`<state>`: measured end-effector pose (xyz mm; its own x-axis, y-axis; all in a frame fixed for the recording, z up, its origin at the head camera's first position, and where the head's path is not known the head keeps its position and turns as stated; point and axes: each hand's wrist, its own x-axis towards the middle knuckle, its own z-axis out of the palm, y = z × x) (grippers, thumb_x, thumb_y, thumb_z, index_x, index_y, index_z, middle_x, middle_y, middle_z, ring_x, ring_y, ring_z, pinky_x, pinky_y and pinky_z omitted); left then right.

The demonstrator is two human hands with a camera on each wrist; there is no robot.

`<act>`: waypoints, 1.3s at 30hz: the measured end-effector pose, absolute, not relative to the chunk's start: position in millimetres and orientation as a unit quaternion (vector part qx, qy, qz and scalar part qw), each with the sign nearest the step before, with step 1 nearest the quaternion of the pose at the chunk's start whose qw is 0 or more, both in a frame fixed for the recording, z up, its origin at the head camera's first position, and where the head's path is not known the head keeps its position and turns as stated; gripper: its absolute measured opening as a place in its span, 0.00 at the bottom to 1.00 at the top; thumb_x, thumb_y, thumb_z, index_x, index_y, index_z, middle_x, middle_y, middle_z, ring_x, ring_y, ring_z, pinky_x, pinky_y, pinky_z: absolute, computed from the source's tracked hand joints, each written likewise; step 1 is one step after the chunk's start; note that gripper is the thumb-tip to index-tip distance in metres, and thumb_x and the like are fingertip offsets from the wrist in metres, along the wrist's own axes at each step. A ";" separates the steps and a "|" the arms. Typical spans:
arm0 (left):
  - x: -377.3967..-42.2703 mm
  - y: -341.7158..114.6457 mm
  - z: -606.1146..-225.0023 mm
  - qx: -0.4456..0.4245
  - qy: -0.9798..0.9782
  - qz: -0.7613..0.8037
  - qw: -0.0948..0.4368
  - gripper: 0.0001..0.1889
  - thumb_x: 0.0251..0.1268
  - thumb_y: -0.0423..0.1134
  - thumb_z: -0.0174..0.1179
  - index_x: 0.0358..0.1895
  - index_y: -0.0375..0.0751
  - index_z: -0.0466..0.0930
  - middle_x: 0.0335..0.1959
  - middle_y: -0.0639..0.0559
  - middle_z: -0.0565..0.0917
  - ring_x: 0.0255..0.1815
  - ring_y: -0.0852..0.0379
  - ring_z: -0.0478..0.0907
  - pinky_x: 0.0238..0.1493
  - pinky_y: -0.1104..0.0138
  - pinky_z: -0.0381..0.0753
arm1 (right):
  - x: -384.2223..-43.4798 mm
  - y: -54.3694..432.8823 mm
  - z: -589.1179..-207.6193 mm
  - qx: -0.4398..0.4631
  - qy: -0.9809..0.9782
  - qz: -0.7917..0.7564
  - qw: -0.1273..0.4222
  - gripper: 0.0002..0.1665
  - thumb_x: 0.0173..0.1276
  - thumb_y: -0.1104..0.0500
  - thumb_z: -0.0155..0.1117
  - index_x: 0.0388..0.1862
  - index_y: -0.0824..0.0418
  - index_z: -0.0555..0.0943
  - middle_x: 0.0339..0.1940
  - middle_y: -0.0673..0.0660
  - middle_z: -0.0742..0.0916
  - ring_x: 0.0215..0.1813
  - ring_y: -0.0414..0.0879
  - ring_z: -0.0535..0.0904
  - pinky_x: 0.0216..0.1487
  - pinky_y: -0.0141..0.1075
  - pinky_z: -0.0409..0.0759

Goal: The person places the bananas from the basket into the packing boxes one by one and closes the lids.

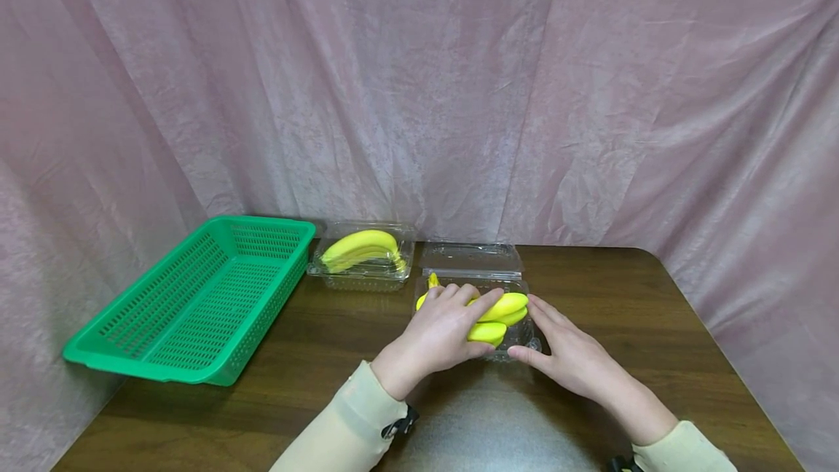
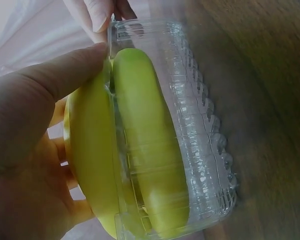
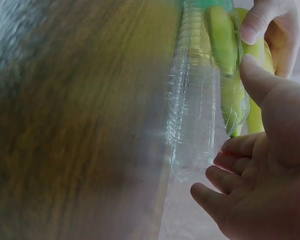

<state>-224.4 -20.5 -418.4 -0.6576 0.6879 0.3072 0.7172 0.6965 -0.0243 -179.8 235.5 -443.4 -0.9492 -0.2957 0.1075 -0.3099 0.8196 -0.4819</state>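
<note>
A bunch of yellow bananas (image 1: 510, 306) sits in a clear plastic clamshell box (image 1: 470, 259), whose lid lies back toward the curtain. From above, my left hand (image 1: 440, 328) grips the bunch, its fingers over the far side. In the left wrist view, the thumb is at the box's rim, and one banana (image 2: 147, 135) shows through the clear wall (image 2: 197, 135). My right hand (image 1: 580, 359) is at the box's right end with fingers extended. The right wrist view shows that hand (image 3: 274, 175) with its thumb and fingers spread around the box's corner, holding nothing.
Left of the open box stands another clear clamshell box (image 1: 363, 284), closed, with bananas (image 1: 362, 245) inside. A green plastic basket (image 1: 262, 319) occupies the left side of the wooden table (image 1: 609, 282). Pink curtains (image 1: 419, 93) hang behind and on both sides.
</note>
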 end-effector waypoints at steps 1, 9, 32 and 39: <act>-224.3 -20.5 -418.5 -0.386 -0.909 -0.050 0.146 0.49 0.62 0.64 0.80 0.84 0.56 0.71 0.57 0.55 0.84 0.55 0.51 0.81 0.57 0.52 0.80 | -179.6 235.4 -443.2 0.160 -0.954 0.254 0.015 0.57 0.80 0.32 0.68 0.89 0.67 0.61 0.90 0.66 0.63 0.85 0.70 0.63 0.73 0.72 0.70; -224.1 -20.1 -420.5 -0.390 -0.911 -0.053 0.124 0.45 0.68 0.63 0.76 0.84 0.56 0.71 0.58 0.55 0.85 0.56 0.52 0.81 0.61 0.52 0.79 | -179.3 235.1 -443.2 0.157 -0.954 0.253 0.013 0.57 0.79 0.31 0.68 0.89 0.67 0.63 0.90 0.65 0.64 0.85 0.70 0.64 0.72 0.73 0.71; -226.4 -18.9 -426.0 -0.386 -0.916 -0.020 0.104 0.29 0.89 0.49 0.58 0.86 0.53 0.68 0.60 0.55 0.87 0.60 0.51 0.85 0.71 0.47 0.77 | -180.9 234.8 -441.2 0.151 -0.952 0.266 0.004 0.59 0.78 0.31 0.69 0.89 0.68 0.60 0.89 0.68 0.63 0.84 0.70 0.65 0.73 0.72 0.71; -225.9 -16.3 -427.0 -0.370 -0.925 -0.010 0.086 0.30 0.89 0.52 0.57 0.86 0.52 0.68 0.62 0.54 0.86 0.60 0.51 0.85 0.70 0.47 0.77 | -180.2 236.4 -438.9 0.152 -0.949 0.277 0.001 0.62 0.77 0.32 0.71 0.90 0.68 0.57 0.89 0.70 0.63 0.84 0.71 0.66 0.72 0.72 0.72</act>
